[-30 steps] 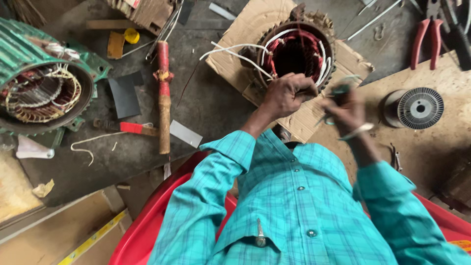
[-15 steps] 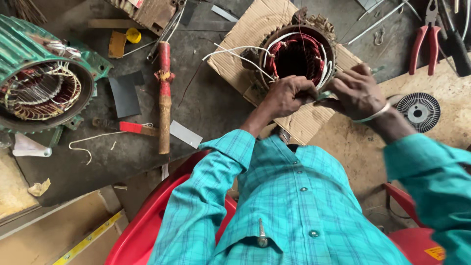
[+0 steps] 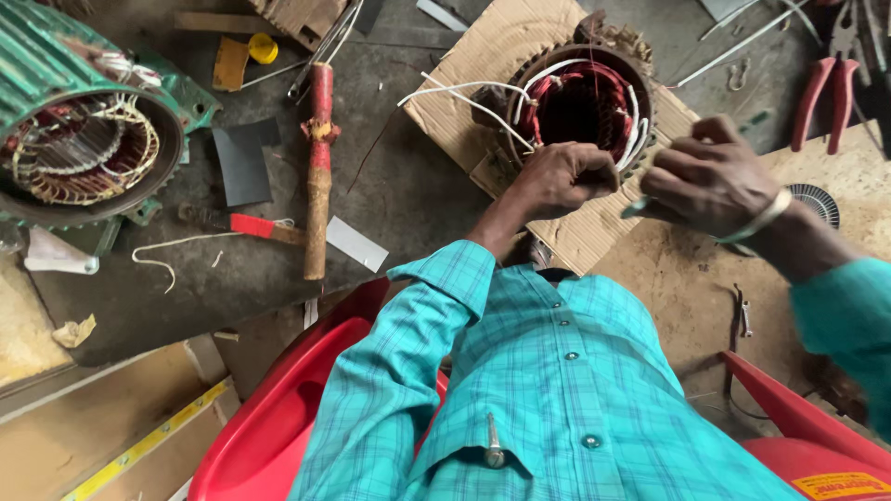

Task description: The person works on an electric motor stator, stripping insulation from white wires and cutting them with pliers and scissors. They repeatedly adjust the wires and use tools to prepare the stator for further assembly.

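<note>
Head view: both hands [image 3: 640, 176] curled beside stator [image 3: 580, 102]

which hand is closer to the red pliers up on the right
Right. The right hand hangs just left of the red pliers; the left hand is farther left, at the stator's rim.

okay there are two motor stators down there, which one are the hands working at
The smaller stator with red windings, sitting on cardboard. Both hands touch its near rim; the green-cased stator lies far off.

Stator [image 3: 580, 102] on cardboard [image 3: 464, 83], upper centre; hands [image 3: 561, 176] [image 3: 710, 176] just below it. Motor [image 3: 83, 139] upper left. Pliers [image 3: 821, 97] upper right.
</note>
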